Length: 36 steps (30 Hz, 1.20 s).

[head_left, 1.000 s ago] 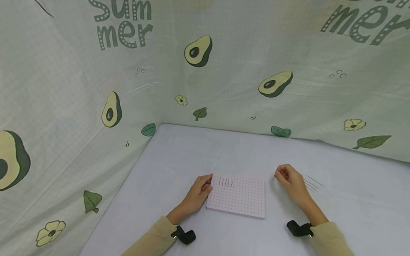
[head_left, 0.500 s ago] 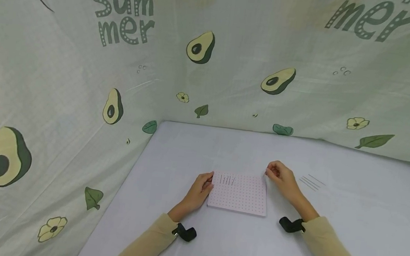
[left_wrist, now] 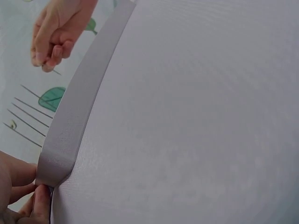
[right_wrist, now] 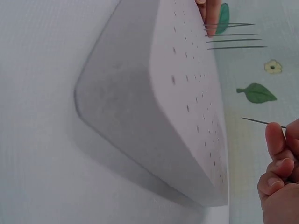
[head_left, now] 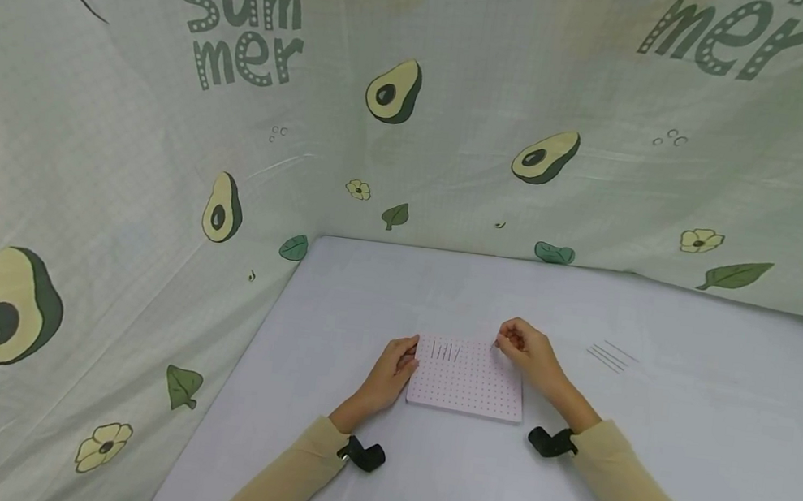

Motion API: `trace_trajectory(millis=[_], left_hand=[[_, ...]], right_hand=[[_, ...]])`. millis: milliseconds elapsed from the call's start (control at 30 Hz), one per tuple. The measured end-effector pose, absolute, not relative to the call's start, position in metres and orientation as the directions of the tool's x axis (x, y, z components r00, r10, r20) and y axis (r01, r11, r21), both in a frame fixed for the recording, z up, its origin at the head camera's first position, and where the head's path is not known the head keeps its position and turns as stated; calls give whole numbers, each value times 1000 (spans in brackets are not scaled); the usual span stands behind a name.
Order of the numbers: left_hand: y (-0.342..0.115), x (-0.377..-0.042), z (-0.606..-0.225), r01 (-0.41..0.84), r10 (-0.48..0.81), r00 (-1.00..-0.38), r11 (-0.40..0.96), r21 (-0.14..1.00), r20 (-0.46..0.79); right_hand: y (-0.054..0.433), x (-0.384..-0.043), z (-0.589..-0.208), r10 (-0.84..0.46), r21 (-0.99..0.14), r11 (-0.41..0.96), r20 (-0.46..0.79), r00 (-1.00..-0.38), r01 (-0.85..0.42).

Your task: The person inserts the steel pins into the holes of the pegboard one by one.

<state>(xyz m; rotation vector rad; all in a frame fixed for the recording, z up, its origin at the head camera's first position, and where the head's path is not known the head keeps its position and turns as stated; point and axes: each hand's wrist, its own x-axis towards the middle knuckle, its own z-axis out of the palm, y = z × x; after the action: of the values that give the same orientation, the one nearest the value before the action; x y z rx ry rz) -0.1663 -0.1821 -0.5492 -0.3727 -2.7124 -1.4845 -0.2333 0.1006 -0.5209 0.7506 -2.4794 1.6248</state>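
A white board dotted with rows of small holes lies on the table, several thin needles standing upright in its far left part. At its left edge my left hand grips the board, thumb and fingers about the corner in the left wrist view. My right hand is above the board's far right part. Between its thumb and forefinger it pinches a thin dark needle, pointed end out toward the board. The right wrist view shows that needle apart from the board's surface.
Several loose needles lie side by side on the white tabletop, right of the board. A cloth curtain printed with avocados hangs along the table's back and left sides.
My right hand has moved left with the needle, from beside the loose needles to over the board's far right part. My left hand keeps its hold on the board.
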Motion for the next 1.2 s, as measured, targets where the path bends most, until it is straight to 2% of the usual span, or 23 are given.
trace_trajectory(millis=[900,1200], left_hand=[[-182,-167,-550,223,197,-970,504,834,141],[-181,-167,-549,208,185,-974,488,847,132]], right_hand=[[68,-222,-530,-443,-857,276,288,-849,-435],[66,-221,-532,-445,-844,252,333,-831,-473]])
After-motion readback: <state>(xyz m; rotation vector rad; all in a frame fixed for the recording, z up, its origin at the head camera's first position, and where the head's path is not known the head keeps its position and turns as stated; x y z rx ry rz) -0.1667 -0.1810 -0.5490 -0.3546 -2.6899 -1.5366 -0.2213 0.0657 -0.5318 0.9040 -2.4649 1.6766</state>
